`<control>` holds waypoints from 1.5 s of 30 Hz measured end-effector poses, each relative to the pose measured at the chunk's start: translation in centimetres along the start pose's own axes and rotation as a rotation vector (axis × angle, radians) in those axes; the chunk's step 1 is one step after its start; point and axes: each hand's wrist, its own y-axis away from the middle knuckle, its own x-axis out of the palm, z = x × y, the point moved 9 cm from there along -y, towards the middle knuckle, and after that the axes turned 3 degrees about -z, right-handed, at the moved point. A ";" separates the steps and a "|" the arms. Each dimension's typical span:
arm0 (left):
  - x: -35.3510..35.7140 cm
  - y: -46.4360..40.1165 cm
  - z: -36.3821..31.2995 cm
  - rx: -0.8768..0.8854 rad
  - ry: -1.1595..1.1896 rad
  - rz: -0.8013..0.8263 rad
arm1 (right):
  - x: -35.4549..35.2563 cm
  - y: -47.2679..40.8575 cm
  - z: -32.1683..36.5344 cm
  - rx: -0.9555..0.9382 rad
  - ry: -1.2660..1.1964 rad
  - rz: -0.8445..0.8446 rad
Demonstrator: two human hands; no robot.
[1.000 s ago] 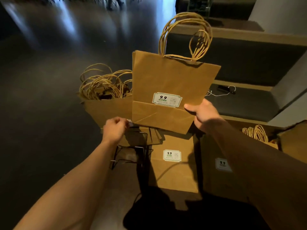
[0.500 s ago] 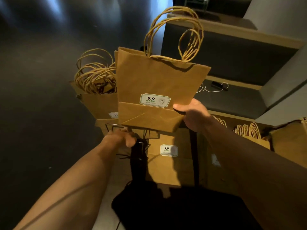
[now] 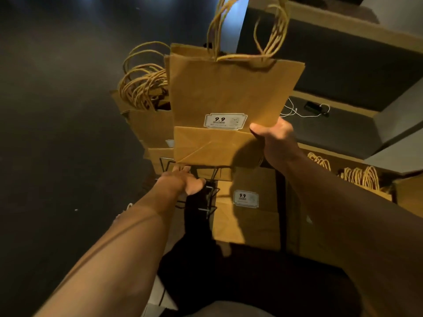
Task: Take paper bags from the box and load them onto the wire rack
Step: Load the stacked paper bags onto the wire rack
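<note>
My right hand (image 3: 273, 143) pinches the lower right edge of a flat stack of brown paper bags (image 3: 229, 97) with twisted handles and a white "9.9" sticker, held upright just above the black wire rack (image 3: 206, 191). My left hand (image 3: 183, 181) is under the stack's bottom left corner, at the rack's top wire; its fingers are hidden by the bags. Several more bags (image 3: 148, 120) stand in the rack to the left, handles up. Another bag with a sticker (image 3: 247, 216) shows lower down in the rack.
A cardboard box (image 3: 407, 197) with more bag handles (image 3: 361, 179) sticks out at the right. Behind it runs a dark stepped shelf (image 3: 343, 131) with a white cable and a small black device. Dark floor (image 3: 57, 133) lies to the left.
The held bags have moved left and slightly down toward the rack. My left hand has shifted up under their bottom left corner.
</note>
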 end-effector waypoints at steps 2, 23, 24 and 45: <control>0.1 -0.4 0.4 -0.006 0.004 -0.005 | -0.2 -0.2 0.4 -0.020 -0.029 -0.020; 0.0 0.8 -0.1 -0.018 -0.095 0.015 | 3.0 0.7 -1.6 0.030 0.144 0.031; 0.0 0.7 -0.2 -0.010 -0.102 0.006 | 3.2 0.6 -2.1 0.051 0.139 0.025; -1.1 0.0 0.2 0.146 0.114 -0.186 | 4.7 0.6 -8.9 0.046 0.449 -0.263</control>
